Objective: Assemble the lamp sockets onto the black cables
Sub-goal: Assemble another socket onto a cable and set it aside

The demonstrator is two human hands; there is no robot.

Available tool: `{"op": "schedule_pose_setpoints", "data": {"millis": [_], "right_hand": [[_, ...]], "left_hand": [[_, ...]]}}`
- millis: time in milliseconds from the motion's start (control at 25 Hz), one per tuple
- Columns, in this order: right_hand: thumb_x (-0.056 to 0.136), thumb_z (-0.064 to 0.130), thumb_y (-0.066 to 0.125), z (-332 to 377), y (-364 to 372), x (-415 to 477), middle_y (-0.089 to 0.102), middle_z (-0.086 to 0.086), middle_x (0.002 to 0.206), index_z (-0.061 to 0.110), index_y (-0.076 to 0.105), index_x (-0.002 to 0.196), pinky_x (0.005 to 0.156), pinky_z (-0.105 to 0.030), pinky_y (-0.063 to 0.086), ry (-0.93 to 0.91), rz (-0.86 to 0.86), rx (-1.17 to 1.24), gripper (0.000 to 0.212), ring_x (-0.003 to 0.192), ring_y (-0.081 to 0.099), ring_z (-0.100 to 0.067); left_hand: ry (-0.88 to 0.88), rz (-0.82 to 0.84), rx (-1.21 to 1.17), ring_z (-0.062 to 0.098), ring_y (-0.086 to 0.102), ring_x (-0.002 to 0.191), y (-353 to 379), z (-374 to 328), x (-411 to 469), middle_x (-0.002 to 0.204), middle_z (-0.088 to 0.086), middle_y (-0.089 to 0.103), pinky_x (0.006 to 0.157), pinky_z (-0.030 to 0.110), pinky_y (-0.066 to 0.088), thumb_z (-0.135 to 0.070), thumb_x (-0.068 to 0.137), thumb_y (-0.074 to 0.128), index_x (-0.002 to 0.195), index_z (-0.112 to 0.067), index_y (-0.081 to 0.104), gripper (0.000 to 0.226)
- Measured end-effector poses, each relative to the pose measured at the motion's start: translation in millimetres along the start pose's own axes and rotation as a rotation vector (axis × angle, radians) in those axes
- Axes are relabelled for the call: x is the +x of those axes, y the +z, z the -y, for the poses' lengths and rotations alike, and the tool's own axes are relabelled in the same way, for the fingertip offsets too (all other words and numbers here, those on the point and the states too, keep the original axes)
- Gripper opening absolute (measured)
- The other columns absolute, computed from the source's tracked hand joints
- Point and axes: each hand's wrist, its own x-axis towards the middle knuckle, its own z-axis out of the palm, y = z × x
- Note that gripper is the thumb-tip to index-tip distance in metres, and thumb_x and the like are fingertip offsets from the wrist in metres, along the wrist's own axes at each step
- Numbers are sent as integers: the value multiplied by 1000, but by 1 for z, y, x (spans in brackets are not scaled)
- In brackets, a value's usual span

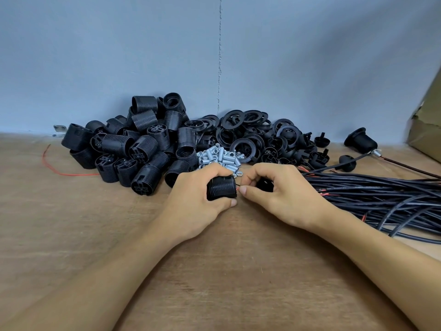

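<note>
One finished socket (360, 140) sits far right on its cable. Left hand (198, 199) grips a ribbed socket body (222, 190); right hand (274, 194) pinches a red wire (238, 186) at its end, hands nearly touching. Socket pile (124, 149) and cable bundle (381, 199) look mostly unworked, so it's early days.

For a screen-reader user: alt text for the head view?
Left hand grips a ribbed black socket; right hand pinches a red wire at its end. Loose sockets, metal tubes and black cables lie on a wooden table.
</note>
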Motion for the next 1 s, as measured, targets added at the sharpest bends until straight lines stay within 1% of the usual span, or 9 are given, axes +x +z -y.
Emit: {"op": "schedule_pose_setpoints", "data": {"millis": [120, 280, 360, 520, 600, 680, 760, 880, 1000], "right_hand": [[88, 14, 74, 1, 4, -1, 68, 8, 78, 20, 72, 84, 63, -6, 39, -4, -23, -7, 7, 68, 56, 8], [89, 14, 74, 2, 6, -1, 69, 6, 80, 21, 72, 84, 64, -7, 39, -4, -11, -6, 9, 70, 57, 7], [88, 16, 75, 0, 5, 0, 70, 7, 81, 23, 73, 84, 68, -7, 41, 8, -8, 7, 9, 75, 60, 5], [88, 15, 74, -1, 0, 1, 71, 11, 82, 25, 74, 85, 76, -13, 46, 19, 5, 44, 10, 83, 64, -3], [88, 13, 72, 0, 0, 1, 68, 11, 87, 25, 71, 85, 77, -11, 45, -9, 3, -9, 12, 86, 63, -3], [89, 13, 71, 1, 1, 1, 60, 12, 95, 26, 68, 84, 78, -7, 40, -38, 6, -74, 14, 92, 57, -3], [91, 13, 70, 1, 3, 1, 54, 10, 98, 24, 67, 85, 79, -5, 37, -42, 20, -78, 13, 94, 54, -2], [92, 11, 69, 0, 7, 0, 53, 11, 98, 20, 68, 87, 78, -4, 35, -39, 22, -78, 10, 93, 52, 1], [92, 12, 70, 2, 5, 2, 56, 10, 99, 20, 69, 88, 78, -8, 39, -30, 32, -67, 8, 93, 55, 0]], "left_hand": [[2, -17, -10, -9, 59, 90, 2, -1, 0, 89, -20, 69, 76, 1, 37, -25, 71, 90, 107, -29, 71, 41], [0, -15, -13, -7, 60, 89, 1, 1, 0, 88, -20, 69, 75, 2, 39, -26, 70, 91, 106, -31, 71, 41], [2, -12, -7, -6, 60, 90, 1, 2, 1, 89, -19, 70, 75, 3, 39, -27, 70, 90, 106, -32, 70, 41], [-8, -20, 0, -10, 59, 91, 1, 1, 1, 90, -22, 69, 75, 1, 37, -27, 71, 90, 107, -32, 70, 41], [-8, -20, -2, -12, 58, 92, 0, 1, 1, 90, -22, 69, 75, 0, 36, -27, 71, 90, 107, -32, 71, 40], [-8, -15, -3, -11, 59, 91, 0, 1, 1, 90, -21, 69, 75, -1, 36, -27, 71, 90, 107, -31, 71, 41], [-7, -10, 9, -11, 59, 91, 0, 0, 0, 90, -21, 69, 75, 0, 37, -28, 71, 90, 108, -32, 71, 42], [-3, -6, 22, -11, 59, 91, 0, -1, 0, 89, -22, 68, 75, 1, 37, -29, 71, 90, 108, -32, 71, 42], [0, -6, 18, -9, 60, 91, 0, -1, 0, 91, -21, 70, 76, 1, 38, -29, 71, 90, 109, -32, 72, 42]]}}
